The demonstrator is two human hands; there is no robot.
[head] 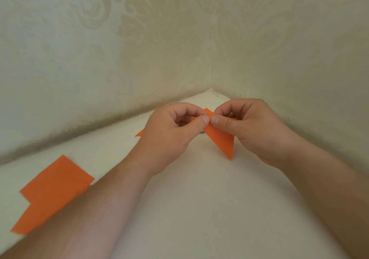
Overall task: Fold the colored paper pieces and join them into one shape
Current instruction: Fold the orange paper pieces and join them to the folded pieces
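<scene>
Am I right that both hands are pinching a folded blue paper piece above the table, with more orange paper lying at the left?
Not quite: the head view shows the piece pinched by the left hand and right hand is orange, not blue. The orange paper at the left is right.

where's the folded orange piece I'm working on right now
In the head view the folded orange piece is centre frame, held above the white table near the wall corner, pinched between the left hand and the right hand, its point hanging down.
</scene>
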